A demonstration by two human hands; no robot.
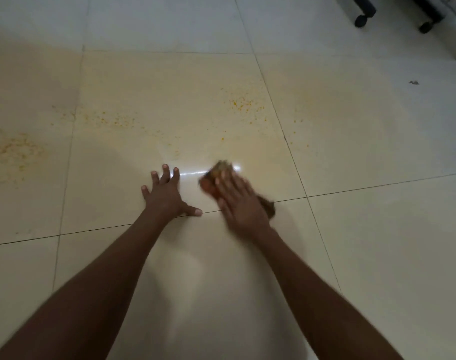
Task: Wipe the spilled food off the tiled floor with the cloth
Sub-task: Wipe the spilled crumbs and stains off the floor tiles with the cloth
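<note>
Left hand (168, 194): fingers spread flat on the floor (351, 229), just beside the cloth (216, 175).
Right hand (238, 201): straight fingers pressing the cloth.

L grip (167, 194): flat, fingers splayed | R grip (238, 203): flat, pressing, blurred

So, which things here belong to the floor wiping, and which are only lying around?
For the job: cloth under the right hand; yellow food specks; tiled floor; left hand braced flat.

Lying about: dark castor wheels; small dark scrap.
</note>
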